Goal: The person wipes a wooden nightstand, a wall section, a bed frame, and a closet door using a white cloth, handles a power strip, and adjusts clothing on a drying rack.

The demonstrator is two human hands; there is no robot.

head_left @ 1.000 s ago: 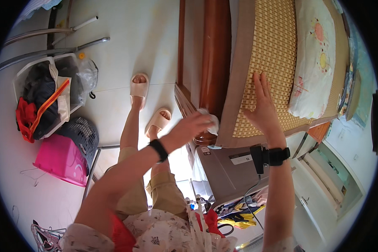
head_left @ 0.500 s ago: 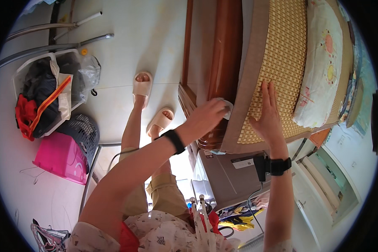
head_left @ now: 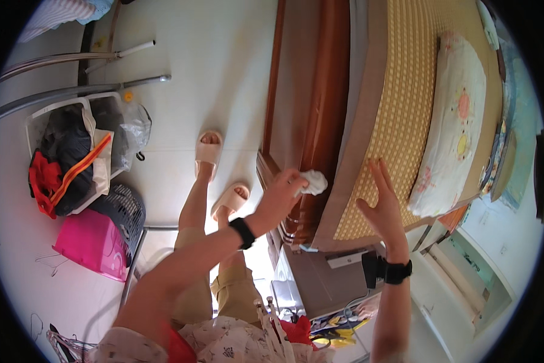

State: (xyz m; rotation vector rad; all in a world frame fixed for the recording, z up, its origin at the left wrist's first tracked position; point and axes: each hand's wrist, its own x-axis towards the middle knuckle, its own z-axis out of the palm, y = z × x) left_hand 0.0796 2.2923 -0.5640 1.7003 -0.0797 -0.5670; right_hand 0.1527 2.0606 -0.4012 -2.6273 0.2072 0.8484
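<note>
A crumpled white cloth [head_left: 314, 183] is pinched in the fingers of my left hand [head_left: 280, 195]. It lies over the glossy reddish-brown wooden bed rail [head_left: 323, 103]; whether it is pressed against the wood I cannot tell. My right hand [head_left: 385, 215] has its fingers stretched out over the woven straw-coloured mat [head_left: 399, 115] on the bed, with nothing in it. Brown fabric [head_left: 368, 103] borders the mat beside the rail. A long white pillow [head_left: 453, 127] with a printed pattern rests on the mat, to the right of my right hand. Black bands circle both wrists.
At the left stand a white bin [head_left: 39, 124] holding dark and red fabric, a grey perforated basket [head_left: 123, 209] and a pink container [head_left: 93, 242]. Metal tubes [head_left: 111, 85] jut out over the tiled floor [head_left: 181, 115]. A grey-brown cabinet [head_left: 320, 281] stands at the bed's near end.
My left hand with the white cloth has drawn back from the mat's border, showing more of the cloth. My right hand's fingers have spread a little. The whole view has shifted.
</note>
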